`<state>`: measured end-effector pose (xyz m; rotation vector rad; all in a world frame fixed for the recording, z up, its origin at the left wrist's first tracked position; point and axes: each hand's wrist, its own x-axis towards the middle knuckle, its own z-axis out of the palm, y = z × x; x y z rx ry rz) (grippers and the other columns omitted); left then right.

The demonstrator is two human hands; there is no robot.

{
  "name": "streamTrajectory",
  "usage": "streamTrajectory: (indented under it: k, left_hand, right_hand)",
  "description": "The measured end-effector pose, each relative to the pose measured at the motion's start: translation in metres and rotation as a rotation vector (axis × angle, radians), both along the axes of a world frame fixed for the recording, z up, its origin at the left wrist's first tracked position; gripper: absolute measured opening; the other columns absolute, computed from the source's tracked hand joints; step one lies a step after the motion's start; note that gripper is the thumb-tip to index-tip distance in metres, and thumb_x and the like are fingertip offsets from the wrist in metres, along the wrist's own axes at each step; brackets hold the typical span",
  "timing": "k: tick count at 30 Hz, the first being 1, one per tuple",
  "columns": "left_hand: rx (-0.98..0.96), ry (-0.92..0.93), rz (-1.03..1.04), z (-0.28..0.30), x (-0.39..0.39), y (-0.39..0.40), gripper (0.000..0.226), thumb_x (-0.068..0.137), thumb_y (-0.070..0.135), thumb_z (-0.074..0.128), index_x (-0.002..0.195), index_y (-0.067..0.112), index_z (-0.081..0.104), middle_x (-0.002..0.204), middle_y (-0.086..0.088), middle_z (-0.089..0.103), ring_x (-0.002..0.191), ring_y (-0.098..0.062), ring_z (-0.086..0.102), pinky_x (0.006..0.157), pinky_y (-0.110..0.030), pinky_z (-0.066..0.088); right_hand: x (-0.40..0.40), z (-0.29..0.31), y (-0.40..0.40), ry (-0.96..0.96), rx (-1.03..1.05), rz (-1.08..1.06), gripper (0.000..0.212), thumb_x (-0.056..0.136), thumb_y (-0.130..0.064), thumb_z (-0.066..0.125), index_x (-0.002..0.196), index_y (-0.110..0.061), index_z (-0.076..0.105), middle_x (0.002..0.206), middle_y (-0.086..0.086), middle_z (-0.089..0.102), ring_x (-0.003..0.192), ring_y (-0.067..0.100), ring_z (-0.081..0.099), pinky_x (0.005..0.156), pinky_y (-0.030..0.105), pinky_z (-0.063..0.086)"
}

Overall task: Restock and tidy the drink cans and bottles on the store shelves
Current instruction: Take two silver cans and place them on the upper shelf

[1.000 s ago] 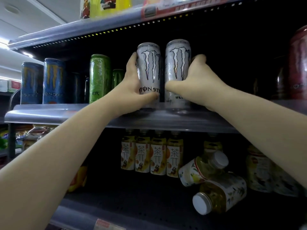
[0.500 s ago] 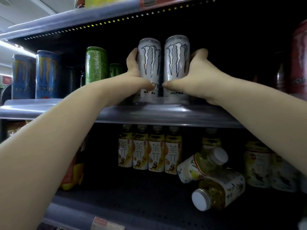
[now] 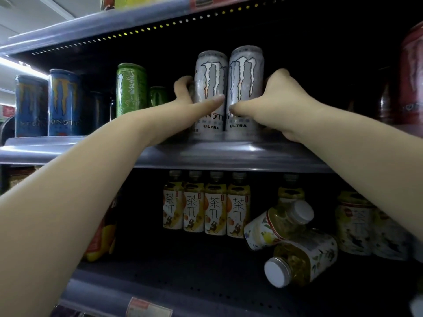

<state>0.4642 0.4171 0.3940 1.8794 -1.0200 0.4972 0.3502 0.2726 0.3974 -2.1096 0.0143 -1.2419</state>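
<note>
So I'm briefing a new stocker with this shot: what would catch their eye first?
Two white Monster Ultra cans stand side by side at the front of the middle shelf, the left hand and right hand each gripping one. On the shelf below, two white-capped bottles lie toppled beside an upright row of tea bottles.

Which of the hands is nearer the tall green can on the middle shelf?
Left. The left hand grips the left white can, just right of the green can with a smaller green can between. The right hand holds the right white can, farther off.
</note>
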Motion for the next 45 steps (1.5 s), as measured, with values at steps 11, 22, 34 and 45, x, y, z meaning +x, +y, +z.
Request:
streamTrajectory:
  k: [11, 22, 34, 45]
  left_hand:
    - [-0.085, -0.028, -0.062, -0.007, 0.0, 0.006, 0.072, 0.083, 0.035, 0.072, 0.139, 0.02, 0.03, 0.116, 0.008, 0.061, 0.1, -0.002, 0.064, 0.085, -0.02, 0.051]
    - [0.013, -0.077, 0.025, -0.006, -0.007, 0.0, 0.074, 0.089, 0.039, 0.063, 0.147, 0.019, 0.022, 0.115, 0.014, 0.051, 0.086, 0.011, 0.049, 0.058, 0.004, 0.038]
    - [-0.184, -0.575, 0.366, -0.067, -0.068, 0.006, 0.068, 0.094, 0.033, 0.055, 0.146, -0.001, 0.027, 0.151, -0.017, 0.029, 0.142, -0.025, 0.025, 0.118, -0.033, 0.019]
    - [-0.119, -0.257, -0.247, -0.254, -0.198, -0.066, 0.033, 0.088, 0.036, 0.056, 0.121, 0.033, 0.053, 0.104, 0.024, 0.054, 0.099, 0.004, 0.057, 0.077, -0.006, 0.043]
  right_hand:
    - [0.002, 0.0, -0.001, 0.015, 0.009, 0.018, 0.036, 0.073, -0.023, 0.08, 0.097, -0.013, 0.054, 0.082, -0.005, 0.058, 0.067, 0.006, 0.056, 0.053, 0.018, 0.045]
    - [0.003, -0.002, 0.001, 0.024, -0.102, -0.156, 0.089, 0.066, -0.041, 0.083, 0.131, -0.003, 0.035, 0.123, 0.007, 0.051, 0.103, 0.023, 0.054, 0.066, 0.022, 0.04]
    - [-0.049, -0.03, 0.018, -0.239, -0.46, -0.212, 0.053, 0.083, -0.034, 0.066, 0.125, -0.008, 0.045, 0.116, 0.004, 0.046, 0.093, 0.012, 0.047, 0.075, 0.011, 0.035]
    - [-0.209, -0.205, -0.069, 0.034, -0.401, -0.139, 0.047, 0.087, -0.042, 0.058, 0.131, -0.026, 0.052, 0.12, -0.018, 0.057, 0.119, -0.009, 0.05, 0.097, 0.004, 0.036]
